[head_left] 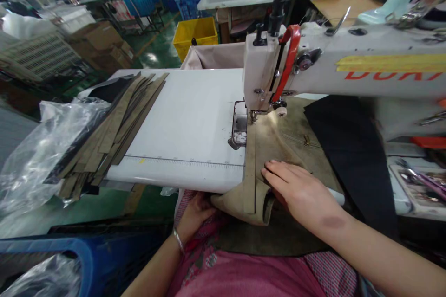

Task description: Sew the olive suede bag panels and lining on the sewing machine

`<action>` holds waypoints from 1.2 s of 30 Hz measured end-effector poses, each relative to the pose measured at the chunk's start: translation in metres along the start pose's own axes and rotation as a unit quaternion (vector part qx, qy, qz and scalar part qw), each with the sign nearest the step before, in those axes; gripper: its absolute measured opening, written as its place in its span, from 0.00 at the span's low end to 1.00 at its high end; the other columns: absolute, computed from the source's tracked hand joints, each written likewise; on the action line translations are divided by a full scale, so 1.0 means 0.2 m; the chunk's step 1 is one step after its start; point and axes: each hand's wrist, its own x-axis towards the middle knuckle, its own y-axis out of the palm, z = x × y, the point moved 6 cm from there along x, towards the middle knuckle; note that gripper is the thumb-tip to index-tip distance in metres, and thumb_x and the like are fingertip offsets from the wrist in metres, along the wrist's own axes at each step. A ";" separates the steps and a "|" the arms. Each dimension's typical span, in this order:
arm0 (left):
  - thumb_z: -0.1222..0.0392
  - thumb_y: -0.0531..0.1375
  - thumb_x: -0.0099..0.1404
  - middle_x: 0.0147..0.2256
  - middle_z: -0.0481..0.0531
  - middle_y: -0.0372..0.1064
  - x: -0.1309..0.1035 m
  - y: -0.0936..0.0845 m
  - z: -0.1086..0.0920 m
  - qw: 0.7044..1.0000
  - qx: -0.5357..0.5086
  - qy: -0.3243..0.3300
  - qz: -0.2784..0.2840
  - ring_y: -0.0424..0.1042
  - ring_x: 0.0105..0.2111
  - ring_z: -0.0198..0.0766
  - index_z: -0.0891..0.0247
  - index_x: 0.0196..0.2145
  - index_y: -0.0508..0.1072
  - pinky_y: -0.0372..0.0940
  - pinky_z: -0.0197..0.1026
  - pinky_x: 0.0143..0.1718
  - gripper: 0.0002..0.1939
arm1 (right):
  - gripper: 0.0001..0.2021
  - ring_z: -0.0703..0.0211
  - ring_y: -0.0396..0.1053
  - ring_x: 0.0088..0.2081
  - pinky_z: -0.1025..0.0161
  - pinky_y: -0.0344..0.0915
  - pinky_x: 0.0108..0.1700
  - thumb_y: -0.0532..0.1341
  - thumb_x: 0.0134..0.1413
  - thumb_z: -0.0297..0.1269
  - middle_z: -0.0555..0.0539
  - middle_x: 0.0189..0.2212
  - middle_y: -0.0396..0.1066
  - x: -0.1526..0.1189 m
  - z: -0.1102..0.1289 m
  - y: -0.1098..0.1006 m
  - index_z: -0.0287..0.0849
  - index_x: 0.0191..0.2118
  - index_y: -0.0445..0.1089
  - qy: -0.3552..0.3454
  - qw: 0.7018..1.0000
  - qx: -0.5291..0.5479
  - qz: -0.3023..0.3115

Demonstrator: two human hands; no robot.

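An olive-brown fabric piece point(275, 141) lies under the needle area of a white sewing machine point(261, 69) and hangs over the table's front edge. Along its left side runs a narrow strip point(250, 171) of similar cloth. My right hand point(296, 188) rests flat on the fabric, fingers stretched out and pointing left. Below the table edge is my left hand point(198, 213), beside the folded lower end of the fabric; its fingertips are hidden under the cloth. Black fabric point(351, 148) lies to the right of the olive-brown piece.
Many loose olive strips point(118, 125) are piled at the left of the white table point(188, 111), beside clear plastic point(45, 148). A blue crate point(114, 260) stands at lower left. Behind the table is a yellow bin point(195, 35). Metal tools point(421, 181) lie at the right.
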 end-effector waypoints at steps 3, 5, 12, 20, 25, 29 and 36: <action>0.52 0.57 0.62 0.32 0.52 0.74 0.02 0.00 -0.05 0.999 -0.017 -0.019 0.047 0.73 0.33 0.43 0.63 0.37 0.72 0.70 0.45 0.38 0.12 | 0.18 0.50 0.68 0.54 0.52 0.68 0.55 0.54 0.57 0.22 0.40 0.52 0.71 -0.02 0.00 0.01 0.37 0.51 0.71 -0.005 1.000 0.001 0.007; 0.50 0.55 0.65 0.27 0.50 0.71 -0.07 -0.12 -0.13 0.999 -0.001 -0.026 0.045 0.70 0.28 0.40 0.64 0.34 0.72 0.68 0.42 0.33 0.15 | 0.19 0.50 0.67 0.55 0.51 0.66 0.57 0.53 0.57 0.22 0.40 0.54 0.70 -0.04 -0.02 0.01 0.36 0.53 0.70 -0.003 1.000 0.012 0.001; 0.45 0.57 0.64 0.37 0.49 0.73 -0.09 -0.81 -0.95 0.922 0.350 0.118 -0.113 0.69 0.38 0.44 0.57 0.40 0.74 0.63 0.43 0.43 0.16 | 0.18 0.49 0.64 0.57 0.50 0.65 0.58 0.54 0.60 0.25 0.40 0.55 0.68 -0.07 -0.02 0.05 0.36 0.55 0.67 -0.009 0.999 0.035 0.009; 0.60 0.60 0.63 0.47 0.59 0.61 0.80 -0.50 -1.35 0.859 0.408 0.303 -0.058 0.69 0.39 0.38 0.68 0.47 0.69 0.65 0.45 0.47 0.16 | 0.08 0.51 0.65 0.46 0.54 0.66 0.51 0.55 0.60 0.28 0.40 0.43 0.70 0.02 0.02 0.06 0.36 0.40 0.71 0.054 0.994 0.091 -0.010; 0.51 0.57 0.67 0.47 0.58 0.62 0.44 -0.28 -1.40 0.817 0.394 0.394 -0.149 0.63 0.51 0.48 0.65 0.46 0.67 0.59 0.54 0.56 0.16 | 0.07 0.48 0.61 0.44 0.51 0.63 0.45 0.58 0.59 0.34 0.42 0.44 0.66 0.03 0.02 0.08 0.42 0.43 0.69 0.089 0.990 0.109 0.008; 0.38 0.63 0.57 0.53 0.63 0.62 0.11 0.00 -1.27 0.844 0.398 0.359 -0.031 0.62 0.55 0.54 0.65 0.54 0.61 0.60 0.56 0.56 0.37 | 0.06 0.46 0.58 0.44 0.50 0.60 0.45 0.60 0.56 0.35 0.42 0.46 0.65 0.04 0.02 0.11 0.44 0.40 0.69 0.090 0.991 0.088 0.042; 0.54 0.64 0.54 0.64 0.68 0.50 0.12 0.17 -1.10 0.880 0.371 0.295 -0.023 0.48 0.65 0.55 0.70 0.63 0.49 0.50 0.59 0.65 0.45 | 0.05 0.49 0.58 0.43 0.52 0.59 0.46 0.57 0.60 0.32 0.43 0.44 0.64 0.05 0.00 0.11 0.44 0.40 0.70 0.114 0.985 0.118 0.047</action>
